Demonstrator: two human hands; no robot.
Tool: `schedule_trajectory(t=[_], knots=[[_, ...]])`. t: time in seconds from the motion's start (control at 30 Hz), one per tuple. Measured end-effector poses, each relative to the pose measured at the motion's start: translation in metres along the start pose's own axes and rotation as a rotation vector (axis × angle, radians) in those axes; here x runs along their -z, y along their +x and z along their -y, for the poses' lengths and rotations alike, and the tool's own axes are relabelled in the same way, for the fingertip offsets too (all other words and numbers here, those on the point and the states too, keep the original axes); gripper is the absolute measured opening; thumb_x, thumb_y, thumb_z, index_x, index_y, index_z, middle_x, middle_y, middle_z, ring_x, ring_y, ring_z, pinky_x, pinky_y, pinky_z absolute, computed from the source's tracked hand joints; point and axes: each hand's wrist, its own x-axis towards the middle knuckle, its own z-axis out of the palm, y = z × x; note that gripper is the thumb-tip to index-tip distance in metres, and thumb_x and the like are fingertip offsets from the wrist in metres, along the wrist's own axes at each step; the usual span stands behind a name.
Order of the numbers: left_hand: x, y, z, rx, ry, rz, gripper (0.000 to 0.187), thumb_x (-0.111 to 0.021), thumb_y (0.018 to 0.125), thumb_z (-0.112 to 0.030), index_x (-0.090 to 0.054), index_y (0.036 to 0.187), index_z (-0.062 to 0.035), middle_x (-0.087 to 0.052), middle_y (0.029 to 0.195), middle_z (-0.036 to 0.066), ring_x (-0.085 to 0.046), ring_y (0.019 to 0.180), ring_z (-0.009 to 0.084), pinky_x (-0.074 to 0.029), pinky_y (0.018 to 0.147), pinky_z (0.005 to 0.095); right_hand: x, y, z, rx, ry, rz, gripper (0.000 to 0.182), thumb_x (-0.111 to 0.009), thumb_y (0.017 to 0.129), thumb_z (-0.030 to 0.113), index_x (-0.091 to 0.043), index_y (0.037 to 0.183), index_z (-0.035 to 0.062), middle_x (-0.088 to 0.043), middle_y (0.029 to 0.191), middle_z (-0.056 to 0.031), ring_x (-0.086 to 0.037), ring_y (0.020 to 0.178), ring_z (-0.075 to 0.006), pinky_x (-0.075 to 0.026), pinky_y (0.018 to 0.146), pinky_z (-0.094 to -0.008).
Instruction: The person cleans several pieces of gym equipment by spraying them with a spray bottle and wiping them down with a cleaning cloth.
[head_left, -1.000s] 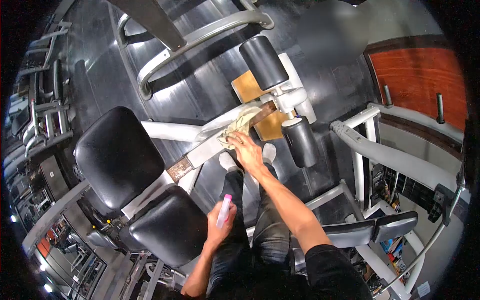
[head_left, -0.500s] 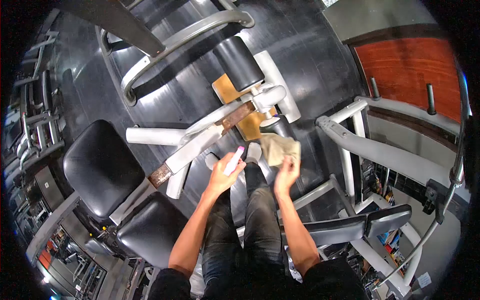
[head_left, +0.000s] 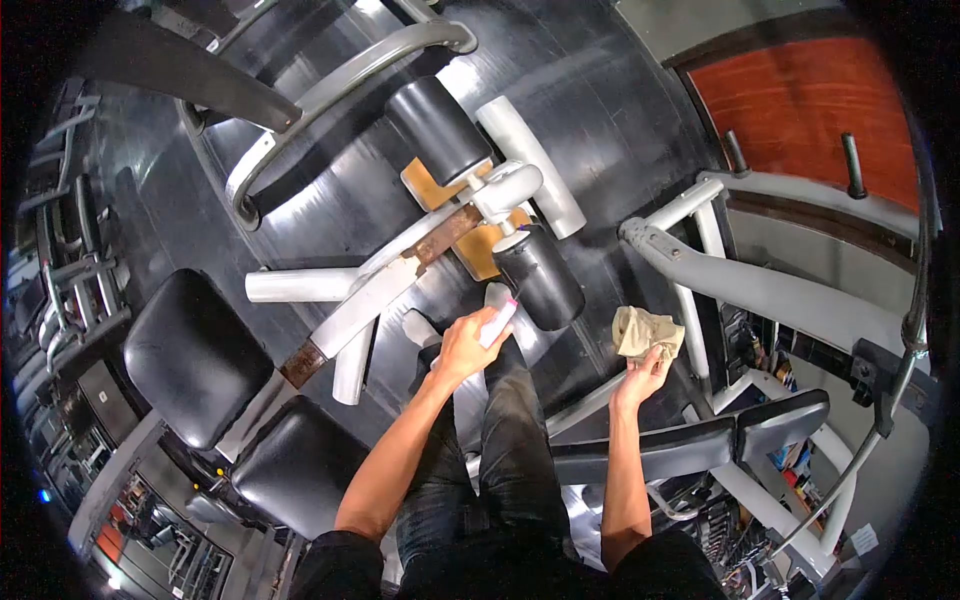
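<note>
My left hand is closed around a slim white object with a pink tip; its exact kind I cannot make out. The tip points toward the nearer black foam roller of a grey exercise bench, with a gap between them. Off to the right, my right hand grips a crumpled beige cloth by its lower side, over the dark floor. Farther along the same crossbar sits a second black roller. A worn white beam with rusty patches runs from the rollers toward the seat.
Black padded seats stand at the left. A curved grey frame lies ahead. At the right are a grey machine arm and a black bench pad. My feet are beside the beam.
My right hand has carried the cloth rightward, away from the nearer roller, which now shows in full. My left hand, with the white object, has shifted slightly right and closer to that roller.
</note>
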Motion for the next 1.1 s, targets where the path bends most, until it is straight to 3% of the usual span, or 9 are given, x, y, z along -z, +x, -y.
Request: schedule_trajectory(t=[0.2,0.27,0.4,0.47,0.57,0.93,1.0,1.07,1.1], knots=[[-0.012,-0.007,-0.007,-0.054,-0.021,-0.015,0.038,-0.069,0.084,-0.039,-0.062,0.098,-0.0043,-0.064,0.084,0.019,-0.064,0.078,0.0371,-0.049,0.067,0.0418,-0.037,0.023,-0.011,0.027,0.141,0.052,0.026,-0.052,0.099,0.019,-0.055,0.117,0.0015,-0.058,0.118,-0.0091,-0.058,0.106,-0.0206,-0.050,0.091,-0.0367],[-0.010,-0.009,-0.014,-0.041,0.011,0.029,0.038,-0.069,0.084,-0.039,-0.062,0.099,-0.0044,-0.064,0.083,0.019,-0.064,0.077,0.0365,-0.049,0.068,0.0413,-0.060,0.038,-0.023,0.173,-0.197,0.121,0.020,-0.054,0.097,0.015,-0.059,0.111,0.0005,-0.058,0.118,-0.0103,-0.058,0.106,-0.0213,-0.047,0.096,-0.0368],[-0.010,-0.019,-0.017,0.051,-0.019,0.157,0.033,-0.069,0.085,-0.034,-0.061,0.095,-0.0045,-0.062,0.078,0.019,-0.061,0.070,0.0342,-0.047,0.064,0.0397,-0.136,0.028,-0.022,0.728,-0.488,0.586,0.030,-0.055,0.085,-0.003,-0.063,0.112,0.0069,-0.058,0.125,-0.0149,-0.054,0.119,-0.0322,-0.042,0.102,-0.0359],[-0.009,-0.024,-0.015,0.110,-0.036,0.186,0.033,-0.069,0.084,-0.035,-0.061,0.095,-0.0055,-0.065,0.081,0.017,-0.062,0.073,0.0375,-0.048,0.064,0.0425,-0.164,0.010,-0.024,0.781,-0.711,0.890,0.042,-0.056,0.077,-0.006,-0.065,0.113,0.0147,-0.056,0.130,-0.0126,-0.049,0.126,-0.0342,-0.042,0.104,-0.0379],[-0.010,-0.036,-0.003,0.034,-0.022,0.121,0.025,-0.068,0.086,-0.026,-0.058,0.090,-0.0032,-0.058,0.072,0.017,-0.058,0.064,0.0314,-0.045,0.059,0.0391,-0.175,0.006,-0.050,1.132,-1.043,1.116,0.040,-0.058,0.076,0.001,-0.066,0.111,0.0175,-0.054,0.134,-0.0067,-0.049,0.126,-0.0290,-0.043,0.103,-0.0387],[0.014,-0.032,-0.002,0.090,-0.092,0.045,0.023,-0.068,0.086,-0.024,-0.059,0.092,-0.0037,-0.059,0.073,0.015,-0.059,0.065,0.0323,-0.047,0.062,0.0382,-0.045,0.040,-0.037,1.100,-1.197,1.246,0.037,-0.055,0.079,0.005,-0.065,0.110,0.0226,-0.057,0.127,-0.0033,-0.054,0.118,-0.0258,-0.046,0.100,-0.0365],[0.018,-0.029,-0.004,0.063,-0.084,0.032,0.021,-0.067,0.087,-0.021,-0.059,0.094,-0.0028,-0.062,0.076,0.012,-0.062,0.067,0.0243,-0.048,0.063,0.0351,-0.033,0.048,-0.027,0.795,-1.336,1.238,0.026,-0.055,0.085,0.009,-0.062,0.109,0.0152,-0.060,0.116,-0.0101,-0.057,0.109,-0.0307,-0.048,0.094,-0.0408],[0.019,-0.029,0.002,0.072,-0.080,0.030,0.021,-0.067,0.087,-0.021,-0.059,0.094,-0.0027,-0.063,0.076,0.012,-0.062,0.067,0.0246,-0.048,0.063,0.0351,-0.030,0.068,-0.044,0.332,-1.080,0.954,0.025,-0.050,0.088,0.007,-0.057,0.112,0.0066,-0.057,0.110,-0.0201,-0.057,0.101,-0.0405,-0.047,0.089,-0.0455],[0.018,-0.029,0.004,0.079,-0.073,0.037,0.021,-0.067,0.088,-0.021,-0.059,0.094,-0.0026,-0.063,0.077,0.012,-0.062,0.068,0.0248,-0.048,0.063,0.0351,-0.036,0.080,-0.051,0.433,-1.124,0.823,0.023,-0.047,0.093,0.013,-0.055,0.111,0.0006,-0.056,0.107,-0.0251,-0.056,0.099,-0.0434,-0.045,0.088,-0.0472]])
